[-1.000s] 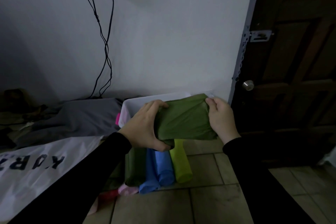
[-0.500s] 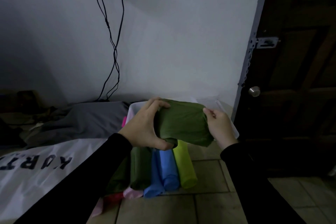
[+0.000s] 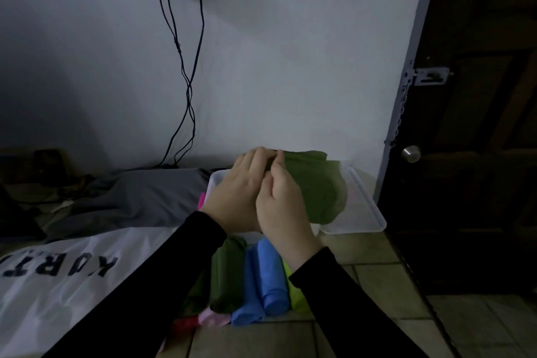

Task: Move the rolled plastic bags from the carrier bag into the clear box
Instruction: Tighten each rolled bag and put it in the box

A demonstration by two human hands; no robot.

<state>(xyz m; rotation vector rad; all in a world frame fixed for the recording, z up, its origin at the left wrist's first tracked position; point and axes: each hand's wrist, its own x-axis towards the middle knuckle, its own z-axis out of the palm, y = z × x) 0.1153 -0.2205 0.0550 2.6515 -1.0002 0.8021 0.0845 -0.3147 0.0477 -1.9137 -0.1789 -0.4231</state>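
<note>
Pinching one green bag (image 3: 316, 192) over the clear box (image 3: 367, 212): left hand (image 3: 235, 195) and right hand (image 3: 280, 206), fingers curled. Near: two blue rolls (image 3: 268, 279), one dark green roll (image 3: 228, 276).

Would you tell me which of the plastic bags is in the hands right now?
The dark green bag, pinched by both hands over the clear box; the others lie rolled on the floor.

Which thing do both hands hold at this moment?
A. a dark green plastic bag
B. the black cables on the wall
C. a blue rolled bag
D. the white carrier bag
A: the left hand and the right hand meet at one edge of the dark green plastic bag, held up over the clear box; the blue rolled bags lie untouched below.
</note>
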